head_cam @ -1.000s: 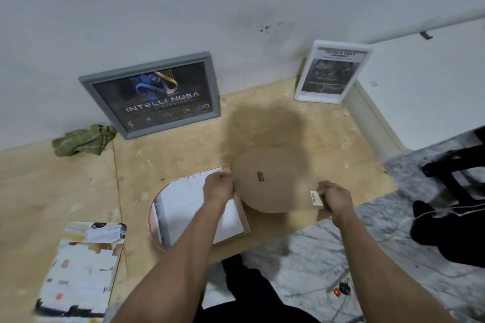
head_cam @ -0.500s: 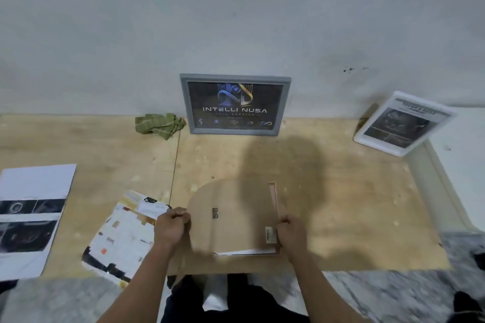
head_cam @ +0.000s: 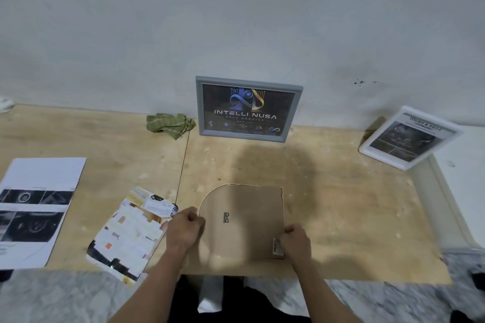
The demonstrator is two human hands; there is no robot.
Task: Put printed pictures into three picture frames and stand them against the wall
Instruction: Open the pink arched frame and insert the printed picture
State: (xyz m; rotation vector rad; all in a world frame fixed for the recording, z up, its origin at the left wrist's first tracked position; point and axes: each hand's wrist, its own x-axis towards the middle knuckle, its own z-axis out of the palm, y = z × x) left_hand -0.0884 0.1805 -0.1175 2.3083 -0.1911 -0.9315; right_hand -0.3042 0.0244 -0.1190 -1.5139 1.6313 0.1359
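Gripped at the board's (head_cam: 328, 212) near edge — arched frame (head_cam: 244, 223), backing up, left hand (head_cam: 185, 229) pinching its curved side, right hand (head_cam: 295, 241) its straight side. Just left, a collage print (head_cam: 128, 233); farther left, a sheet (head_cam: 39, 204). Propped against the wall (head_cam: 236, 21) — grey frame (head_cam: 248, 109), white frame (head_cam: 408, 136).

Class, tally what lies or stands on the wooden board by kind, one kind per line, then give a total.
Picture frames: 3 (grey frame, white frame, arched frame lying face down)
Loose printed sheets: 2 (grey print, colourful print)
Cloths: 1 (green cloth)
Total: 6
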